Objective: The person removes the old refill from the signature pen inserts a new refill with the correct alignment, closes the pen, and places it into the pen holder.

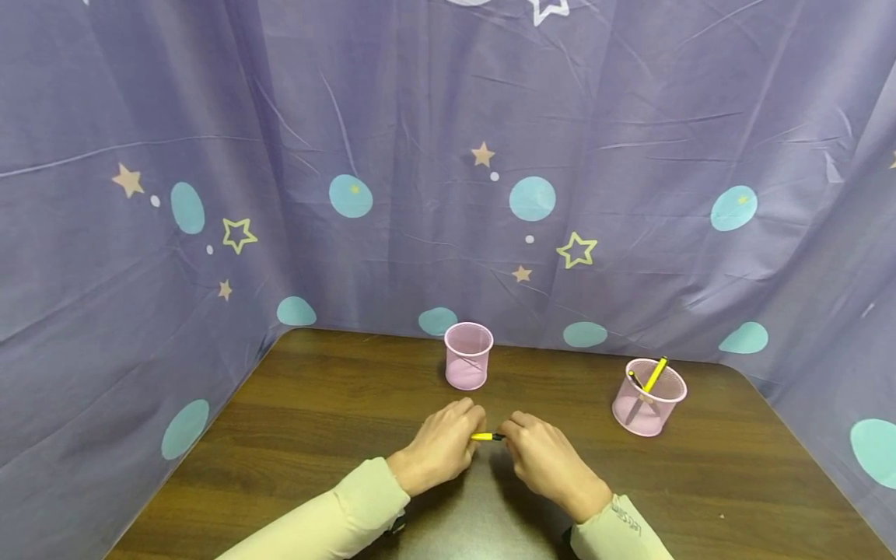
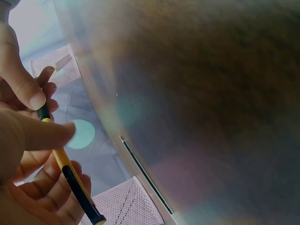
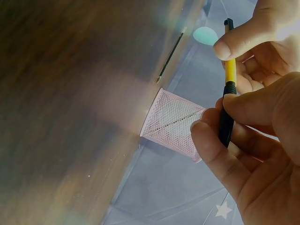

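Observation:
Both hands meet over the table around a yellow-and-black pen (image 1: 481, 437). My left hand (image 1: 442, 445) holds its yellow barrel (image 3: 230, 71), thumb on one side and fingers behind; the black clip (image 2: 76, 188) shows past the thumb in the left wrist view. My right hand (image 1: 549, 460) pinches the black grip end (image 3: 227, 117) between thumb and fingers. A thin dark pen refill (image 2: 145, 172) lies on the table in both wrist views; I cannot make it out in the head view.
One pink mesh pen cup (image 1: 467, 372) stands beyond the hands near the back edge. To the right, another pink mesh cup (image 1: 640, 416) holds yellow-and-black pens (image 1: 655, 375). A purple patterned curtain (image 1: 434, 117) surrounds the wooden table (image 1: 336, 389).

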Tool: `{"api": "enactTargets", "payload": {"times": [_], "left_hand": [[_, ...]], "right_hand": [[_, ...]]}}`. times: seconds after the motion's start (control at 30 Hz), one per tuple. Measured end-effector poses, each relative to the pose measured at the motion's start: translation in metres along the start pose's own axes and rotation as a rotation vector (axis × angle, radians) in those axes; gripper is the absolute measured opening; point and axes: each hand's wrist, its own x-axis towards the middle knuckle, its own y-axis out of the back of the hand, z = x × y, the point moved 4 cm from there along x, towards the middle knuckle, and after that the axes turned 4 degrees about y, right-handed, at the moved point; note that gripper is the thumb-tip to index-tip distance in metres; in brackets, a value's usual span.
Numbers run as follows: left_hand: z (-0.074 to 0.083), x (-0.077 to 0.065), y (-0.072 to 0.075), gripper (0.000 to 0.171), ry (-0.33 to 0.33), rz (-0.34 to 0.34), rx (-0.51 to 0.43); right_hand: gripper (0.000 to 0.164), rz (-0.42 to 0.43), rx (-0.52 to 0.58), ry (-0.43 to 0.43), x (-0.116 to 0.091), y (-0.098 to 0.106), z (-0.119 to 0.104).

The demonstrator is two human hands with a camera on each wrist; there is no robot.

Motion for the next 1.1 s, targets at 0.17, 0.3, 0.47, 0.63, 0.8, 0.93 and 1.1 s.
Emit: {"api": "enactTargets", "payload": {"times": [0.17, 0.3, 0.47, 0.63, 0.8, 0.93, 1.1], "left_hand": [[0.0011, -0.0005, -0.0008, 0.019, 0.010, -0.034, -0.005], [0.0025, -0.0002, -0.0026, 0.007, 0.013, -0.066, -0.023], [0.0042, 0.0001, -0.0022, 0.011, -0.001, -0.075, -0.018], [0.0055, -0.0009, -0.0011, 0.010, -0.005, -0.071, -0.009], [0.0064, -0.0018, -0.0008, 0.010, 0.001, -0.070, -0.006], [0.0067, -0.0016, -0.0003, 0.009, -0.002, -0.061, -0.002], [0.0058, -0.0025, -0.0001, 0.008, -0.022, -0.041, 0.007]], "right_hand": [[0.015, -0.012, 0.007, -0.008, -0.0007, -0.0003, 0.0003], [0.016, -0.023, 0.010, -0.010, -0.0010, -0.0005, 0.0004], [0.016, -0.029, 0.016, -0.015, -0.0004, -0.0003, 0.0002], [0.016, -0.036, 0.015, -0.021, -0.0005, 0.0000, 0.0005], [0.016, -0.031, 0.010, -0.017, -0.0006, 0.0006, 0.0008], [0.016, -0.021, 0.011, -0.014, -0.0005, 0.0013, 0.0010], [0.015, -0.020, 0.016, -0.014, -0.0009, 0.0007, 0.0011]]}}
